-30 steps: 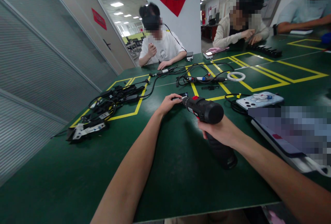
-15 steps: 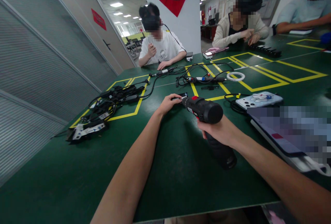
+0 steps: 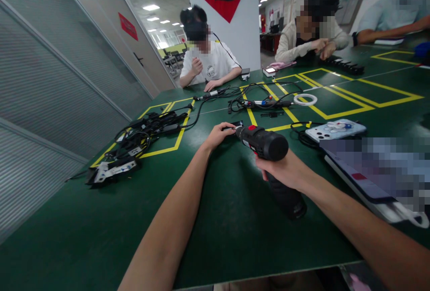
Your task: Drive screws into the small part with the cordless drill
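Note:
My right hand (image 3: pixel 285 171) is wrapped round the grip of a black cordless drill (image 3: pixel 265 144) with red marks, its base resting on the green table (image 3: pixel 101 219). The drill's nose points away from me toward a small dark part (image 3: pixel 237 124) lying on the table. My left hand (image 3: pixel 219 134) is closed in a pinch at that small part, right at the drill's tip.
A heap of black cables and metal brackets (image 3: pixel 134 141) lies at the left inside yellow tape lines. More cables and a white ring (image 3: pixel 305 99) lie further back. A phone in a pale case (image 3: pixel 336 130) sits right of the drill. Three people sit at the far side.

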{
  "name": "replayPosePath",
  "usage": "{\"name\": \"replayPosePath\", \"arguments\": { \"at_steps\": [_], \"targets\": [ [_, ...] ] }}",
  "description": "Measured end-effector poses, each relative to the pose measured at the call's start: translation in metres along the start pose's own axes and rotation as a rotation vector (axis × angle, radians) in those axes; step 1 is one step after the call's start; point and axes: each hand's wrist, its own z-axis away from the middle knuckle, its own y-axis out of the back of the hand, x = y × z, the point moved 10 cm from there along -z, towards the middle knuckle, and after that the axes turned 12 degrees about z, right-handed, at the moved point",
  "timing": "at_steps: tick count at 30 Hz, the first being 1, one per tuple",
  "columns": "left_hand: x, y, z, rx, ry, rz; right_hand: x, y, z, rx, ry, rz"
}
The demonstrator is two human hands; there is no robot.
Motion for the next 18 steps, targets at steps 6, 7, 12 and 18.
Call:
{"name": "replayPosePath", "arguments": {
  "at_steps": [6, 7, 12, 18],
  "targets": [
    [0.0005, 0.0002, 0.0017, 0.024, 0.027, 0.004, -0.0004, -0.0012, 0.0003, -0.008, 0.007, -0.007],
    [0.0006, 0.0002, 0.0021, 0.025, 0.032, 0.005, -0.0006, -0.0014, 0.0001, -0.008, 0.009, -0.009],
    [0.0026, -0.0004, 0.0037, 0.013, 0.028, 0.016, 0.0, -0.0024, -0.001, -0.014, 0.0, -0.016],
    [0.0041, -0.0022, 0.0036, -0.011, 0.014, 0.037, 0.0011, -0.0021, -0.0008, -0.012, 0.002, -0.003]
  ]
}}
